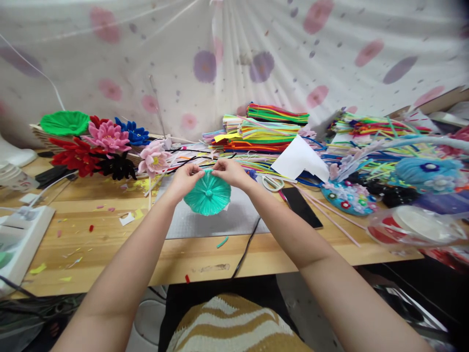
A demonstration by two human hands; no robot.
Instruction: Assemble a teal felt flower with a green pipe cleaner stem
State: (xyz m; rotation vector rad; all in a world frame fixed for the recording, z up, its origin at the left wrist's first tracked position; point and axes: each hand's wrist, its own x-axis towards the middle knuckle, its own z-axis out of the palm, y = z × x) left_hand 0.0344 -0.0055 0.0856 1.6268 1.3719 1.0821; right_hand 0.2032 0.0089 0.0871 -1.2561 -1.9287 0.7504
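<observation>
A round, ribbed teal lotus leaf point(207, 198), apparently made of pipe cleaners, is held up over a grey cutting mat point(183, 230). A small knob marks its centre. My left hand point(187, 180) pinches its upper left rim between thumb and fingers. At the upper right rim, my right hand point(230, 173) pinches the edge in the same way, close beside the left. Below the leaf, a short teal pipe-cleaner scrap point(222, 242) lies on the wooden table point(124, 254).
Pipe-cleaner flowers point(108, 138) and a green leaf point(65, 122) stand at the back left. Bundles of pipe cleaners point(267, 129) fill the back. On the right are scissors point(272, 183), a black phone point(302, 207) and a lidded cup point(414, 225). A power strip point(27, 234) sits left.
</observation>
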